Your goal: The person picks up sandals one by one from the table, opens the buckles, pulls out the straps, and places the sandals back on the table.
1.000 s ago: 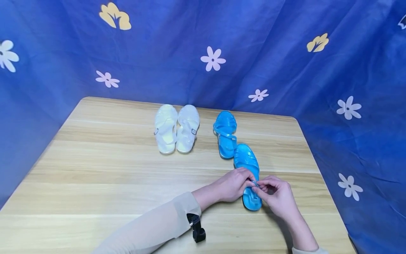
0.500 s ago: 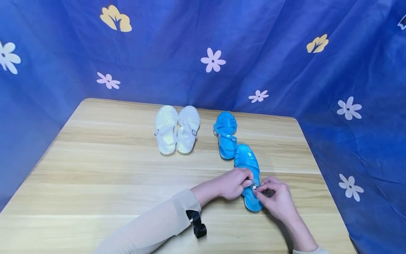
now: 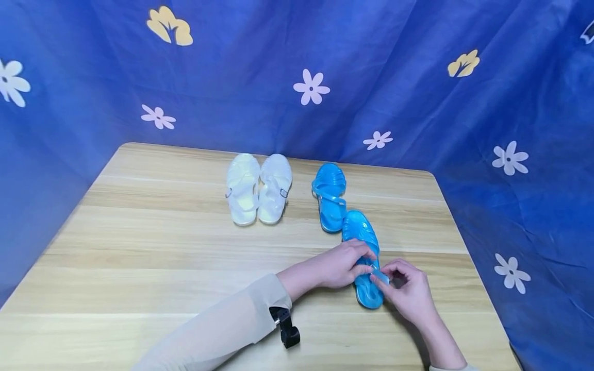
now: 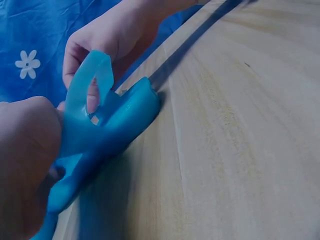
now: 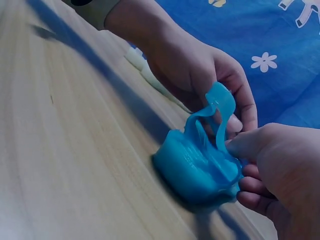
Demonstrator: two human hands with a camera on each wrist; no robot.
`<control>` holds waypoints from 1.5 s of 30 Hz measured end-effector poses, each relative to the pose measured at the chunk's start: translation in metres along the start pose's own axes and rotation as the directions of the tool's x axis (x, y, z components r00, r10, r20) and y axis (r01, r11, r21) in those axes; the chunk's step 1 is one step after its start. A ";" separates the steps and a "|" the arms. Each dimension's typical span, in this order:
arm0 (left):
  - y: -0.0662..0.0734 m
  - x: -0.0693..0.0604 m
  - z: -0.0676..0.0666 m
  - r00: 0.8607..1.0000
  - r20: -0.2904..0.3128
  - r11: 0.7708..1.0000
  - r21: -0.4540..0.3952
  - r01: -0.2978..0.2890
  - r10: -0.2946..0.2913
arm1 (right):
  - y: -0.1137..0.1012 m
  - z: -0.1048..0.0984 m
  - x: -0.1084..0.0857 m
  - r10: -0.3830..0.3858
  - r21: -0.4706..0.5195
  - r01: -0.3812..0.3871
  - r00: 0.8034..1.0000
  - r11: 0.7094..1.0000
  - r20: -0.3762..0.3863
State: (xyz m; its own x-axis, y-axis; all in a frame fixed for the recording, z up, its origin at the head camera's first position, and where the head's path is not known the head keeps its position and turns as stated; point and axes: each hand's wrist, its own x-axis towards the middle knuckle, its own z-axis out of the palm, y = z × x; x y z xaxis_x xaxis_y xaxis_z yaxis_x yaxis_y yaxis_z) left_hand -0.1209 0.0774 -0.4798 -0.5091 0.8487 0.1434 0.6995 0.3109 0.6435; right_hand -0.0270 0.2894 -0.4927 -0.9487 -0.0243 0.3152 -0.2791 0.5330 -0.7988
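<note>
Two glossy white plastic sandals (image 3: 265, 198) lie on the pale wood-grain desk (image 3: 185, 242), left of the far blue plastic sandal (image 3: 331, 201). Just nearer lies the near blue plastic sandal (image 3: 359, 226), partly hidden by hands: the right grip (image 3: 409, 291) pinches its blue strap (image 3: 382, 277), the left grip (image 3: 341, 265) clasps it alongside.

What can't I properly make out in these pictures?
Near blue sandal, head view: its middle is partly hidden by the left grip.
Buckle, head view: too small to tell whether it's fastened.
White sandals, right wrist view: mostly hidden by the left arm.
Right grip, right wrist view: cut off by the right edge.
</note>
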 end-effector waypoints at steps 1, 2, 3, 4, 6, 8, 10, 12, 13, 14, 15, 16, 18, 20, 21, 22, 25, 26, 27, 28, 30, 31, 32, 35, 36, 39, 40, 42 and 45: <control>0.001 0.000 0.000 1.000 -0.002 1.000 0.030 -0.003 0.003 | 0.000 0.000 0.000 0.010 -0.010 -0.010 1.000 1.000 -0.002; 0.002 0.001 -0.001 1.000 -0.001 0.998 0.063 -0.006 0.006 | 0.000 -0.001 0.001 0.019 -0.023 -0.019 1.000 1.000 -0.002; 0.003 0.001 -0.001 1.000 0.003 0.995 0.100 -0.010 0.010 | 0.000 -0.001 0.001 0.024 -0.035 -0.024 1.000 0.999 -0.001; 0.004 0.001 -0.001 1.000 0.010 0.991 0.135 -0.014 0.013 | -0.001 -0.001 0.002 0.030 -0.045 -0.030 1.000 0.999 0.002; 0.006 0.002 -0.001 1.000 0.028 0.979 0.204 -0.016 0.010 | -0.001 0.000 0.004 0.038 -0.079 -0.037 0.999 0.996 0.012; 0.008 0.003 -0.002 0.999 0.047 0.967 0.255 -0.009 -0.003 | -0.003 0.000 0.006 0.043 -0.117 -0.039 0.999 0.992 0.029; 0.009 0.004 -0.004 0.998 0.060 0.959 0.284 -0.003 -0.015 | -0.005 0.001 0.009 0.046 -0.159 -0.038 0.998 0.987 0.049; 0.010 0.005 -0.005 0.998 0.058 0.955 0.296 0.001 -0.019 | -0.007 0.002 0.011 0.044 -0.193 -0.030 0.997 0.981 0.069; 0.010 0.006 -0.006 0.999 0.051 0.957 0.291 0.003 -0.018 | -0.009 0.002 0.013 0.043 -0.207 -0.026 0.996 0.978 0.076; 0.010 0.006 -0.007 0.999 0.042 0.959 0.283 0.001 -0.013 | -0.010 0.002 0.013 0.039 -0.225 -0.019 0.996 0.974 0.082; 0.010 0.006 -0.007 1.000 0.029 0.962 0.273 0.000 -0.008 | -0.011 0.002 0.014 0.032 -0.241 -0.011 0.996 0.970 0.086; 0.009 0.006 -0.008 1.000 0.014 0.966 0.257 0.000 -0.004 | -0.013 0.002 0.015 0.024 -0.253 -0.001 0.996 0.967 0.089; 0.008 0.005 -0.009 1.000 -0.017 0.974 0.228 -0.004 0.008 | -0.015 0.001 0.016 0.006 -0.274 0.019 0.996 0.962 0.092; 0.008 0.004 -0.010 0.999 -0.034 0.979 0.205 -0.006 0.013 | -0.017 0.001 0.016 -0.017 -0.289 0.043 0.996 0.956 0.092; 0.007 0.004 -0.010 0.999 -0.040 0.982 0.189 -0.008 0.016 | -0.017 0.001 0.016 -0.027 -0.293 0.053 0.995 0.955 0.093; 0.007 0.003 -0.010 0.999 -0.044 0.986 0.167 -0.009 0.016 | -0.018 0.000 0.016 -0.036 -0.294 0.062 0.995 0.954 0.095; 0.003 0.002 -0.010 0.998 -0.054 0.998 0.061 -0.015 0.018 | -0.017 0.001 0.015 -0.073 -0.291 0.100 0.992 0.952 0.101; 0.002 0.001 -0.010 0.998 -0.061 1.000 0.021 -0.019 0.021 | -0.017 0.001 0.015 -0.086 -0.287 0.113 0.991 0.951 0.103; 0.001 0.001 -0.010 0.998 -0.067 1.000 -0.011 -0.019 0.018 | -0.016 0.001 0.015 -0.099 -0.285 0.126 0.990 0.950 0.105; 0.001 0.000 -0.010 0.998 -0.069 0.999 -0.040 -0.013 0.010 | -0.015 0.001 0.014 -0.110 -0.284 0.136 0.988 0.949 0.107; 0.001 0.001 -0.010 0.998 -0.062 0.997 -0.078 0.013 -0.018 | -0.014 0.002 0.013 -0.127 -0.278 0.153 0.986 0.948 0.110; 0.001 0.001 -0.009 0.998 -0.055 0.996 -0.086 0.031 -0.036 | -0.013 0.002 0.013 -0.131 -0.273 0.156 0.985 0.949 0.110; 0.002 0.002 -0.009 0.997 -0.045 0.995 -0.085 0.053 -0.057 | -0.012 0.003 0.012 -0.134 -0.265 0.159 0.985 0.951 0.111; 0.004 0.004 -0.007 0.993 -0.004 0.991 -0.066 0.115 -0.115 | -0.008 0.004 0.010 -0.151 -0.252 0.174 0.983 0.952 0.106; 0.005 0.004 -0.007 0.992 0.009 0.990 -0.055 0.127 -0.127 | -0.006 0.005 0.009 -0.163 -0.247 0.184 0.981 0.952 0.103; 0.007 0.005 -0.007 0.987 0.048 0.988 -0.009 0.156 -0.155 | -0.004 0.006 0.008 -0.201 -0.237 0.218 0.975 0.947 0.094; 0.008 0.005 -0.007 0.985 0.058 0.986 0.000 0.164 -0.164 | -0.004 0.006 0.008 -0.214 -0.233 0.230 0.972 0.945 0.092; 0.010 0.005 -0.008 0.981 0.074 0.983 0.014 0.181 -0.182 | -0.003 0.006 0.007 -0.236 -0.223 0.250 0.968 0.942 0.090; 0.011 0.005 -0.007 0.978 0.074 0.981 0.019 0.193 -0.194 | -0.001 0.007 0.005 -0.258 -0.207 0.271 0.962 0.940 0.087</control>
State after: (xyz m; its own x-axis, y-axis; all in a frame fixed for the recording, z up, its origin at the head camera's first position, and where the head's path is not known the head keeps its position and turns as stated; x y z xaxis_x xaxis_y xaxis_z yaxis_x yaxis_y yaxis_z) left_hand -0.1195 0.0818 -0.4668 -0.5963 0.8017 -0.0406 0.5974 0.4770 0.6447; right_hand -0.0327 0.2831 -0.4941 -0.8538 -0.2342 0.4649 -0.4884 0.6695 -0.5597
